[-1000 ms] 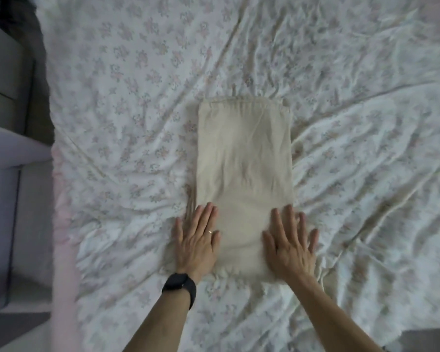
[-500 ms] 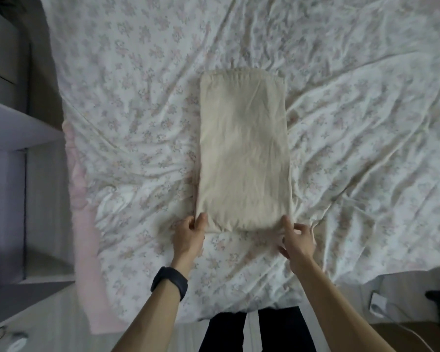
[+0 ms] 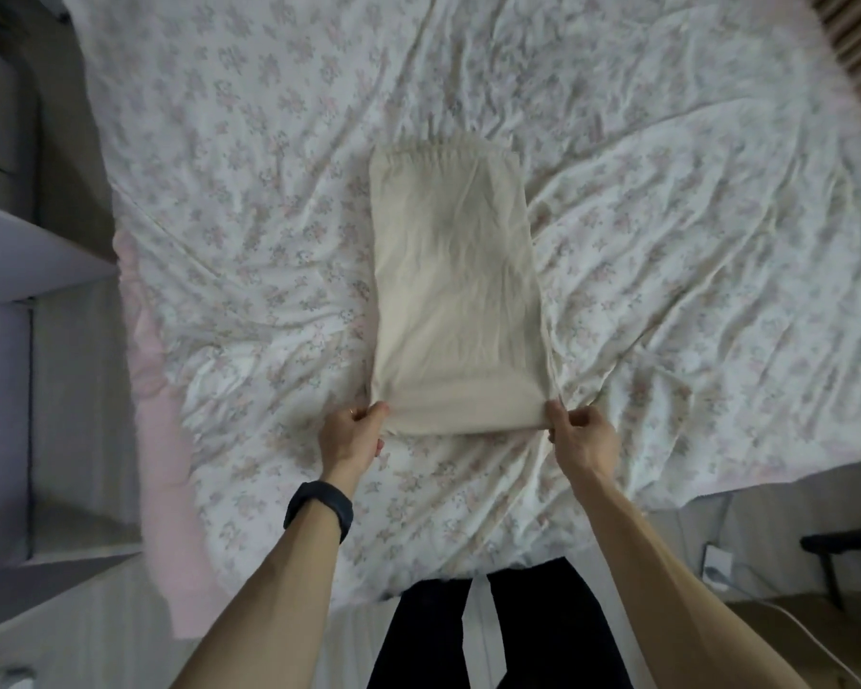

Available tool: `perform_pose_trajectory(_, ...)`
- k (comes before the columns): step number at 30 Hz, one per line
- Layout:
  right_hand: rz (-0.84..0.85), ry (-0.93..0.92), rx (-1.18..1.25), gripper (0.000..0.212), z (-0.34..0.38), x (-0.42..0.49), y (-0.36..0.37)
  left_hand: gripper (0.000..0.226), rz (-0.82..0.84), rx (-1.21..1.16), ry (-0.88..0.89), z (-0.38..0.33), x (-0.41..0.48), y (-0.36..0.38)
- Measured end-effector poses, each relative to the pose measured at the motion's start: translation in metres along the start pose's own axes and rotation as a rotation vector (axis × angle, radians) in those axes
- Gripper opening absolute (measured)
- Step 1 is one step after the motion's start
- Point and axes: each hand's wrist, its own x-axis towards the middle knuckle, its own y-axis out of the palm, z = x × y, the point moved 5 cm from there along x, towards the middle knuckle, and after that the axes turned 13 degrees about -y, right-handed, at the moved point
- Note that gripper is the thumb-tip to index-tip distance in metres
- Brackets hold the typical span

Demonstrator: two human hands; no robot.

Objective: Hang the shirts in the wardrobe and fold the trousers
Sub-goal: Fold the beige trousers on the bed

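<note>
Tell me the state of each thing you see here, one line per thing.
beige trousers, folded into a long rectangle, lying flat.
left hand, pinches the trousers' near left corner.
right hand, pinches the near right corner.
floral sheet, spread out, wrinkled.
black wristband, worn on the left wrist.

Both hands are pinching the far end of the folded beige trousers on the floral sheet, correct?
Not quite. The head view shows the left hand and the right hand pinching the near end of the folded beige trousers, one at each corner closest to the person, not the far end. The trousers do lie on the floral sheet.
</note>
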Motion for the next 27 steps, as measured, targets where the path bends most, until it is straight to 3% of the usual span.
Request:
perform_pose_trajectory(6, 0.081, -0.011, -0.105, 0.033, 0.011, -0.035, -0.062, 0.033, -0.003, -0.028, -0.002, 0.039, -0.071, 0.0)
perform_pose_trajectory(12, 0.217, -0.044, -0.188, 0.02, -0.006, -0.083, -0.108, 0.023, -0.017, -0.062, -0.011, 0.109, -0.132, 0.0)
perform_pose_trajectory(17, 0.229, -0.03, 0.002, 0.02, -0.056, -0.125, -0.143, 0.014, 0.024, -0.139, 0.045, 0.161, -0.177, 0.003)
perform_pose_trajectory(21, 0.284, 0.034, 0.214, 0.027, -0.09, -0.146, -0.157, 0.026, 0.116, -0.141, 0.12, 0.177, -0.208, 0.004)
perform_pose_trajectory(27, 0.478, -0.015, 0.244, 0.022, -0.06, -0.149, -0.167, 0.042, 0.266, -0.1, 0.016, 0.171, -0.221, -0.006)
